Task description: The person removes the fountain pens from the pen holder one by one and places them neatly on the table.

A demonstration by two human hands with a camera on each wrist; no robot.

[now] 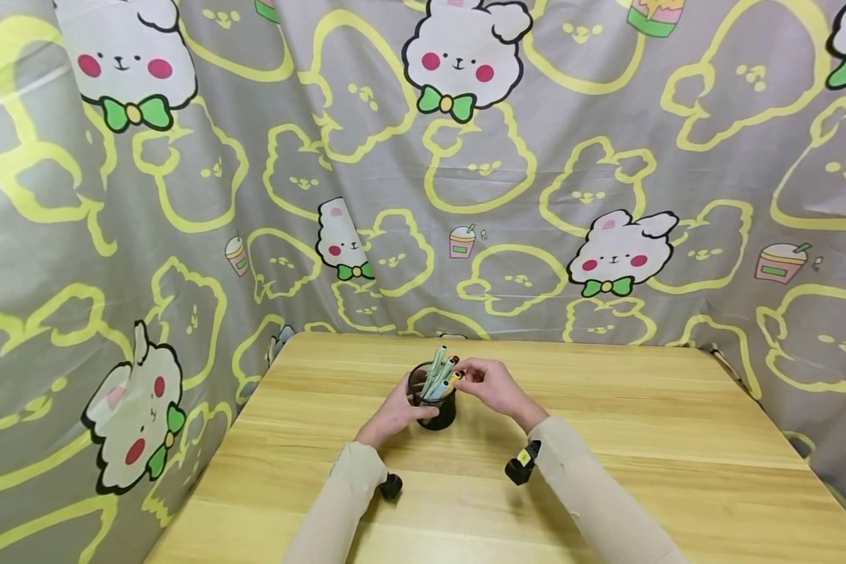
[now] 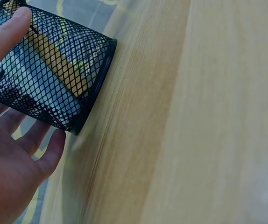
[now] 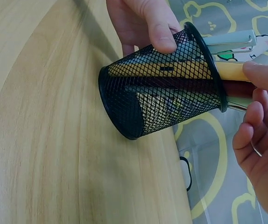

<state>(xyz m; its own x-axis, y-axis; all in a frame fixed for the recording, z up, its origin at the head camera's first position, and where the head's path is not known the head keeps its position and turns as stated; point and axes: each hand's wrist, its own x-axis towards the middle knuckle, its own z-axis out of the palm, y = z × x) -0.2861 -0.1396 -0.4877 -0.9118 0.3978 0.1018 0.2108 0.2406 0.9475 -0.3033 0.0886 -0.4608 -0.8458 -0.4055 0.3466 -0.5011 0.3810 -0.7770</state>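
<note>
A black mesh pen cup [image 1: 439, 415] stands mid-table with several markers [image 1: 439, 364] sticking out. My left hand [image 1: 397, 409] grips the cup from the left: its thumb [image 2: 5, 35] lies over the mesh [image 2: 54, 70] and its fingers [image 2: 40, 144] curl under. From the right wrist view, the left thumb [image 3: 159, 35] presses the cup [image 3: 157, 100] near its rim. My right hand [image 1: 474, 380] is at the cup's mouth, and its fingertips [image 3: 257, 74] pinch the end of a yellow marker [image 3: 232, 71]. A grey marker [image 3: 229, 42] and a dark red marker [image 3: 239, 87] lie beside it.
The light wooden table [image 1: 641, 439] is boxed in by a grey cartoon-print cloth [image 1: 536, 196] at the back and on both sides. Small black cameras are strapped at my left wrist [image 1: 390, 486] and right wrist [image 1: 523, 464].
</note>
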